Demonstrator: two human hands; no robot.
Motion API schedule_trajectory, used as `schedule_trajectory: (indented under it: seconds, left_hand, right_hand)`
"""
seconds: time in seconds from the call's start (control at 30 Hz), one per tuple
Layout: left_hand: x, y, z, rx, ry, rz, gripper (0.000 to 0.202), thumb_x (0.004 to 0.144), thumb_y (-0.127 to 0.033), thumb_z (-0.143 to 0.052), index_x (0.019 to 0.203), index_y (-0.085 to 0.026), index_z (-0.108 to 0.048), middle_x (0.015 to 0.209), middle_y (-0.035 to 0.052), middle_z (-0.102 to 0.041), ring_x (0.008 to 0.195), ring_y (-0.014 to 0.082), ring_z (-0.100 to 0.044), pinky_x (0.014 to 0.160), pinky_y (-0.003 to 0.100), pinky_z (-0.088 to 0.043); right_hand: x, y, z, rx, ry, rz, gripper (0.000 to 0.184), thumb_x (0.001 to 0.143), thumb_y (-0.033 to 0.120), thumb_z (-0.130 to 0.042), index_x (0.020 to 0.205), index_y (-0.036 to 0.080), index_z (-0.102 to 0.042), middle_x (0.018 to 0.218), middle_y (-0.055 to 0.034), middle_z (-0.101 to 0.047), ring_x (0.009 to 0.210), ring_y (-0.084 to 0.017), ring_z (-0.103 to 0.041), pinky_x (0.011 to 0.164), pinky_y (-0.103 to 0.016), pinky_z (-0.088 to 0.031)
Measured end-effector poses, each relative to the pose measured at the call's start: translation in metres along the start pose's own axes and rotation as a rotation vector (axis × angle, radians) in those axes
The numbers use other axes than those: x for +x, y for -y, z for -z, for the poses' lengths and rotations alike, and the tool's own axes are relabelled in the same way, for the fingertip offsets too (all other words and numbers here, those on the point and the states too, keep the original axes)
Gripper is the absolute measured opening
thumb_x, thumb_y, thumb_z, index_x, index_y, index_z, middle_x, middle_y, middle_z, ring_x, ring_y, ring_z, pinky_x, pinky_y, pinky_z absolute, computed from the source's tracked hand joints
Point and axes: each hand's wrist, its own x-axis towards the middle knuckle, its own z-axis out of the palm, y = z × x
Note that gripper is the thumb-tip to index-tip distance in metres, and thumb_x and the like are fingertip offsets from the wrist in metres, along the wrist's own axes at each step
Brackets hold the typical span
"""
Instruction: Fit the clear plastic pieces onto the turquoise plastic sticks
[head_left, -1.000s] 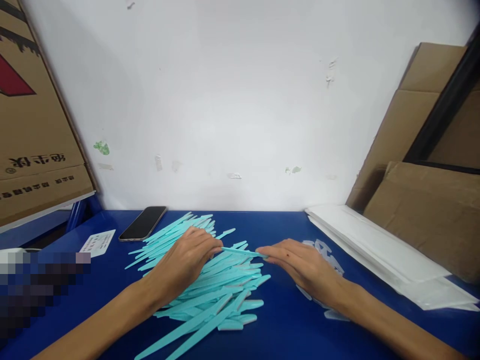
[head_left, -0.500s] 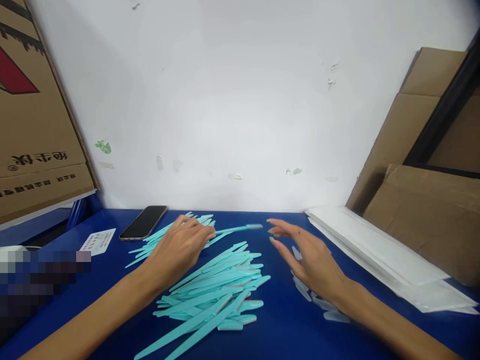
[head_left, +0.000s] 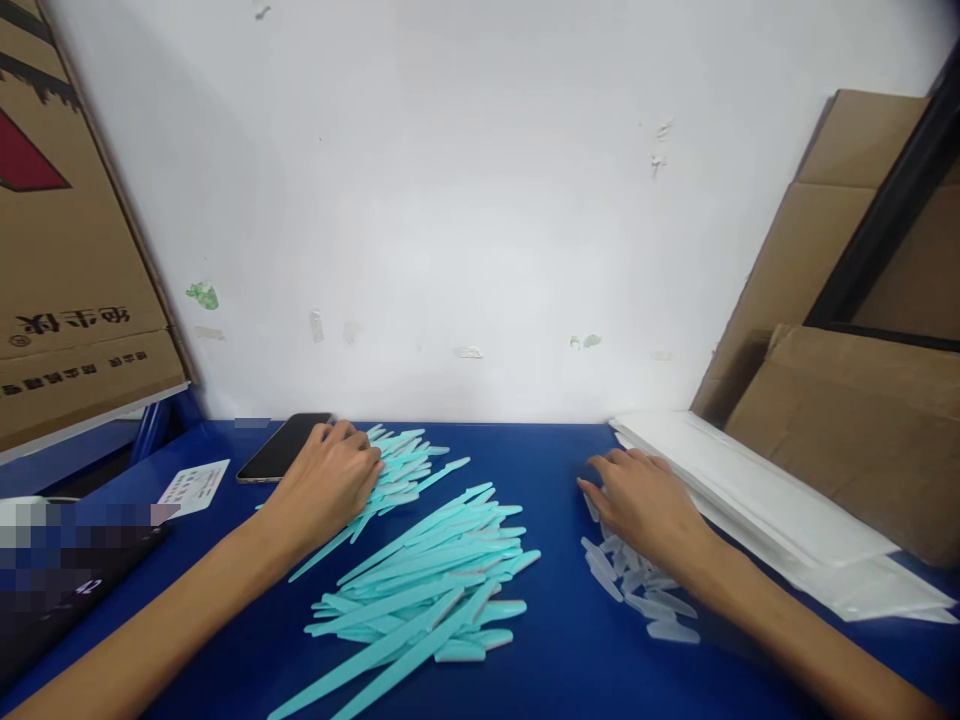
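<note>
Two heaps of teal plastic sticks lie on the blue table [head_left: 555, 660]: a large near heap [head_left: 431, 585] and a smaller far heap [head_left: 401, 460]. My left hand [head_left: 326, 485] lies palm down on the far heap, its fingers loosely stretched over the sticks and nothing gripped. My right hand [head_left: 645, 500] rests on the far end of a pile of small clear plastic caps [head_left: 645, 595]. Its fingers are curled down together and their tips are hidden among the caps.
A black phone [head_left: 281, 447] and a white card [head_left: 195, 487] lie at the back left. A printed cardboard box [head_left: 67, 250] stands at left. Flat white bags [head_left: 757, 505] and brown cardboard [head_left: 862, 420] fill the right side. A white wall closes the back.
My left hand carried one teal stick back to the far heap and now rests on it. My right hand swung right and back, down onto the clear caps.
</note>
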Motion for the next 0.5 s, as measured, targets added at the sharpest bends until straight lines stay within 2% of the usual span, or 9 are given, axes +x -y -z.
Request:
schedule_trajectory:
  seconds: [0.13, 0.23, 0.37, 0.5]
  left_hand:
    - [0.001, -0.010, 0.005, 0.041, 0.051, 0.002, 0.029, 0.100, -0.026, -0.046, 0.093, -0.016, -0.073, 0.096, 0.0139, -0.069, 0.097, 0.0333, -0.058, 0.080, 0.045, -0.040]
    - [0.003, -0.024, 0.012, -0.065, 0.089, -0.045, 0.027, 0.102, -0.024, -0.046, 0.100, -0.017, -0.072, 0.101, 0.0114, -0.067, 0.098, 0.0305, -0.055, 0.083, 0.045, -0.041]
    - [0.001, -0.041, 0.015, -0.280, 0.182, -0.120, 0.022, 0.102, -0.028, -0.052, 0.099, -0.021, -0.072, 0.103, 0.0079, -0.066, 0.100, 0.0272, -0.053, 0.087, 0.044, -0.042]
    - [-0.003, -0.046, 0.009, -0.361, 0.226, -0.090, 0.016, 0.098, -0.030, -0.060, 0.096, -0.020, -0.072, 0.105, 0.0079, -0.063, 0.100, 0.0269, -0.051, 0.085, 0.044, -0.042]
  right_hand:
    - [-0.002, -0.001, 0.000, -0.023, 0.054, 0.018, 0.018, 0.096, 0.022, -0.058, 0.095, 0.015, -0.074, 0.086, -0.0154, -0.075, 0.085, -0.032, -0.071, 0.077, -0.044, -0.050]
    - [-0.002, 0.003, 0.003, -0.026, 0.068, 0.045, 0.016, 0.097, 0.020, -0.058, 0.095, 0.017, -0.074, 0.084, -0.0120, -0.075, 0.082, -0.029, -0.070, 0.076, -0.041, -0.049]
    - [-0.001, 0.005, 0.007, -0.025, 0.060, 0.048, 0.021, 0.100, 0.028, -0.055, 0.094, 0.019, -0.073, 0.082, -0.0097, -0.074, 0.080, -0.028, -0.069, 0.076, -0.041, -0.047]
    - [-0.004, 0.003, 0.008, -0.031, 0.042, 0.022, 0.026, 0.099, 0.039, -0.057, 0.095, 0.017, -0.071, 0.085, -0.0126, -0.073, 0.082, -0.030, -0.069, 0.077, -0.043, -0.046]
